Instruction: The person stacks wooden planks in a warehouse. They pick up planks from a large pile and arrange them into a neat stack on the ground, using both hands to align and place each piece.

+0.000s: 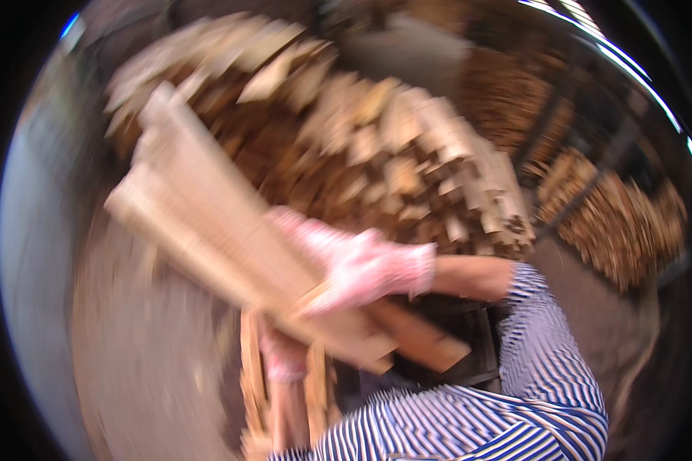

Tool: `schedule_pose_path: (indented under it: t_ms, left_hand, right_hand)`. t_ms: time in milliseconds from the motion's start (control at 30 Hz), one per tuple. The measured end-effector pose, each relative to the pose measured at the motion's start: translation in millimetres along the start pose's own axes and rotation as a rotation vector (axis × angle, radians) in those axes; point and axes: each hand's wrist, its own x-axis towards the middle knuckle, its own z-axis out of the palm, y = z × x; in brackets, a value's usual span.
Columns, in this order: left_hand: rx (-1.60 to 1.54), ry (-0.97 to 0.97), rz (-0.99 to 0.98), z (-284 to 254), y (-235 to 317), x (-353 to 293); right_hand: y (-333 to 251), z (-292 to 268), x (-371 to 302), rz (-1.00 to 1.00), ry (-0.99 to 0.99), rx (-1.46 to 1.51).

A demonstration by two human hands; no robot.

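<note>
Loose bundle of long, pale-brown wooden boards [215,215] held aslant, approx. 10 o'clock down to betw. 5 & 6, blurred. R hand in pink-and-white knit glove [369,269], nr centre: fingers grasping bundle over its upper face. L hand in matching pink glove [286,359], 7 o'clock, against the underside; its fingers hidden, so can't tell if clenched. Lt-coloured wooden strips [251,369] also at 7, beside L wrist. Big heap of cut pale timber [404,127], approx. 11–2 o'clock, beyond bundle; brown stacked wood pile [607,223] at 3.
</note>
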Motion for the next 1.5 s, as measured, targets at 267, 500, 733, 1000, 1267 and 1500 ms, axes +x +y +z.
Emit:
schedule_pose_path:
  t_ms: [267, 500, 733, 1000, 1267, 1500]
  left_hand:
    - [-0.299, 0.131, -0.102, -87, -67, -117]
    - [-0.657, 0.331, -0.255, -192, -75, -128]
    - [-0.582, 0.607, -0.368, -394, -90, -70]
    - [-0.678, 0.688, -0.249, -489, -154, -20]
    - [-0.393, 0.711, 0.11, -456, -260, 30]
    - [0.055, 0.808, 0.045, -548, -251, 171]
  right_hand:
    - [36, 142, -20, 0.731, -0.478, 0.488]
    - [175, 282, 29, 0.93, -0.936, 0.468]
    - [259, 453, 102, 1.41, -1.059, 0.646]
    - [404, 563, 97, 0.989, -1.143, 0.333]
    - [471, 496, 38, 0.666, -0.804, 0.365]
    - [565, 529, 124, 0.627, -0.609, -0.112]
